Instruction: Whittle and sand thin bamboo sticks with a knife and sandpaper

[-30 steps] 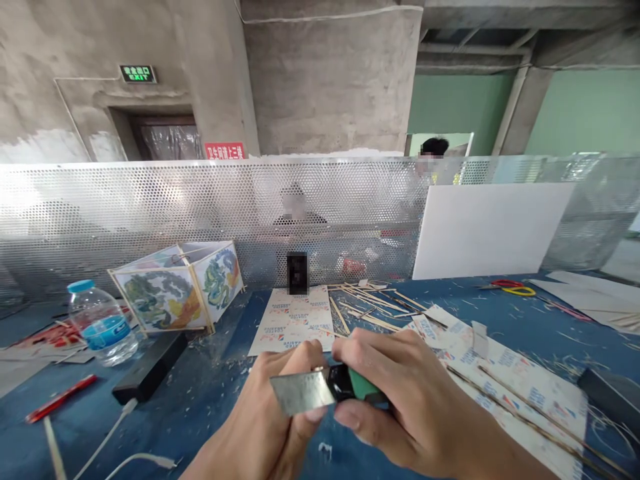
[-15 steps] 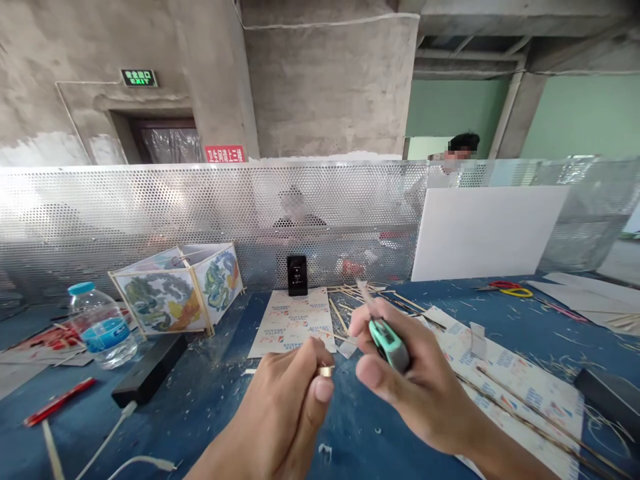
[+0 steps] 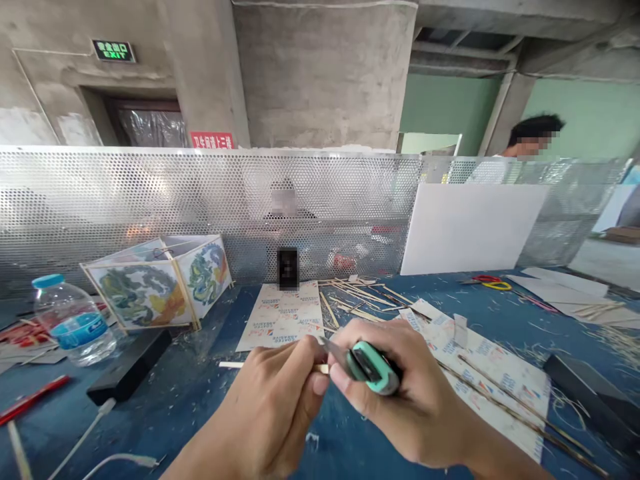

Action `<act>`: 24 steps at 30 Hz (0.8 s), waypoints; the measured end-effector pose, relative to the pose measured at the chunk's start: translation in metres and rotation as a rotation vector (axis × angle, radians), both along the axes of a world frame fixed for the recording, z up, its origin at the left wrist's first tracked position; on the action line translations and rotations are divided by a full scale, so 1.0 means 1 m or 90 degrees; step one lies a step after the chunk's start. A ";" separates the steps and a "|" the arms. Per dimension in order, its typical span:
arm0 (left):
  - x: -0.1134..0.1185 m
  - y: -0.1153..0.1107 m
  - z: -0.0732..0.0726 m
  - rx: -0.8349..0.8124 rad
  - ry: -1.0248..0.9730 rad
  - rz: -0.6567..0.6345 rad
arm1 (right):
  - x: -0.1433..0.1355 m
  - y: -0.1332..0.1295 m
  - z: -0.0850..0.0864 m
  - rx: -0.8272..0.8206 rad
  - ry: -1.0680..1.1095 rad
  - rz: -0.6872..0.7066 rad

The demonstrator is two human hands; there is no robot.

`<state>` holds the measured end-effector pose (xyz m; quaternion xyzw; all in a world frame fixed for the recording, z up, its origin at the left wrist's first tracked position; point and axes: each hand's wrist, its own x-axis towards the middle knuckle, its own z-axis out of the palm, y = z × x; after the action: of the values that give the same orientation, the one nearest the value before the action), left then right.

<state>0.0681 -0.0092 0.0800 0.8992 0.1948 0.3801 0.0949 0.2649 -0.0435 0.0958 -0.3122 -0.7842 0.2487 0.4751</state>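
Observation:
Pinched in my left hand (image 3: 280, 400) is a thin pale wooden strip (image 3: 231, 365); one end pokes out to the left and the short tip shows at my thumb. My right hand (image 3: 405, 393) grips a green utility knife (image 3: 376, 368), its blade (image 3: 333, 348) out and pointing left, close above the strip's tip. My right thumb lies right at that tip. Whether the blade's edge touches the wood is hidden by my fingers. Both hands meet over the blue table (image 3: 200, 427).
A painted paper lantern (image 3: 150, 287), water bottle (image 3: 73, 327), black power bank (image 3: 130, 367) and red knife (image 3: 33, 399) are at left. Behind my hands lie sandpaper sheets (image 3: 285, 310) and loose strips (image 3: 360, 297). Scissors (image 3: 493, 283) lie far right. A perforated metal screen (image 3: 190, 193) borders the table.
My right hand has moved left and down, bringing the knife blade from pointing upward to beside the strip. More of the strip shows. The view has turned slightly right; a person behind the screen has moved right.

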 end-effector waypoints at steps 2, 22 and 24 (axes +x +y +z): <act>0.001 0.000 -0.001 0.029 0.023 -0.003 | 0.001 0.001 -0.002 -0.012 0.000 -0.006; 0.000 0.019 -0.006 -0.455 -0.332 -0.043 | 0.075 0.120 -0.049 -0.186 -0.543 -0.432; 0.001 0.025 -0.004 -0.496 -0.361 -0.078 | 0.091 0.143 -0.073 -0.260 -0.599 -0.443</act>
<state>0.0688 0.0154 0.0762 0.6674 0.2359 0.5027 0.4963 0.3562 0.0994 0.0230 -0.7104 -0.6984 0.0599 0.0624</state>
